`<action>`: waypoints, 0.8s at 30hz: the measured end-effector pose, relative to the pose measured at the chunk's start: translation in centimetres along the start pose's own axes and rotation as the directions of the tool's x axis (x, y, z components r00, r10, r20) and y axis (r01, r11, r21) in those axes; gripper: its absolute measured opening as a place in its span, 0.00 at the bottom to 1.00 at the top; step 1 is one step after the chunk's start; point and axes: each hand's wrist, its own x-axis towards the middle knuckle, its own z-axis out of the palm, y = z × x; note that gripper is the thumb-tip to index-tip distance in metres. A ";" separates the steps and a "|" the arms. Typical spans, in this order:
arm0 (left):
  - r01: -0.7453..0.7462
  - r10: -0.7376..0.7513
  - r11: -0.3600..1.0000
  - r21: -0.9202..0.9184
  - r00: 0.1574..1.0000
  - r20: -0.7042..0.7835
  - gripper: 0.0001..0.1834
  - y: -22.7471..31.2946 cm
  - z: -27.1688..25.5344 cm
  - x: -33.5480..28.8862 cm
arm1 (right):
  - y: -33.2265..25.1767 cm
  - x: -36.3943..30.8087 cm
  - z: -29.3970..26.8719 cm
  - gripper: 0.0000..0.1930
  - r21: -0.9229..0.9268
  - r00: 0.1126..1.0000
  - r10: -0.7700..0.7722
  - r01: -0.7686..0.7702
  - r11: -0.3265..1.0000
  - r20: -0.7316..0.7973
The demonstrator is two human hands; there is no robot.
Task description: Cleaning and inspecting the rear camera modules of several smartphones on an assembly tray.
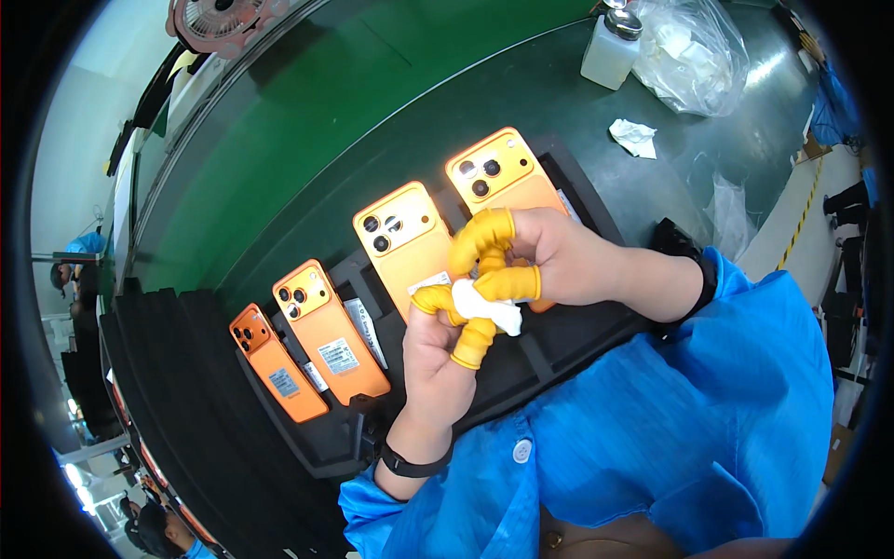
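Observation:
Yellow finger cots cover fingertips on both my hands. A crumpled white wipe [487, 308] is bunched between them, over the black tray [528, 347]. My left hand [441, 352] pinches the wipe from below and left, fingers closed. From the right, my right hand [549, 256] has its curled fingers closed on the wipe's upper side. Just behind my hands lie two orange phones, back up: one phone [399, 244] by the left fingertips, another phone [507, 182] partly hidden under my right hand. Further left in the tray are a labelled orange phone [328, 335] and another labelled phone [279, 365].
Black stacked trays [177, 373] stand at the left. Across the green table [559, 112] are a pump bottle [610, 51], a clear plastic bag [694, 56] and a crumpled white tissue [633, 137]. A pink fan [219, 20] is at the upper left. Other people appear at both edges.

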 end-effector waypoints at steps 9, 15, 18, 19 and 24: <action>0.038 -0.045 0.994 -0.098 0.997 -0.069 0.16 0.1 0.1 0.2 | 0.8 -0.2 0.7 0.13 -0.367 0.958 -0.287 0.271 0.890 0.012; 0.055 -0.061 0.997 -0.055 0.992 -0.110 0.16 -0.7 0.2 0.7 | 0.2 -0.9 0.1 0.15 -0.678 0.925 -0.353 0.350 0.647 0.140; 0.031 -0.014 0.995 0.096 0.985 -0.173 0.18 -0.3 0.2 0.6 | -2.4 0.1 -2.3 0.11 -0.852 0.802 -0.584 0.390 0.349 0.128; 0.041 0.003 0.978 0.206 0.978 -0.207 0.19 -0.3 -0.1 0.3 | -3.3 0.6 -3.5 0.10 -0.899 0.713 -0.684 0.389 0.201 0.156; -0.294 0.077 0.465 0.835 0.953 0.293 0.24 -0.1 0.3 0.4 | -8.7 -1.3 -14.9 0.10 -0.936 0.475 -0.844 -0.343 0.083 -0.249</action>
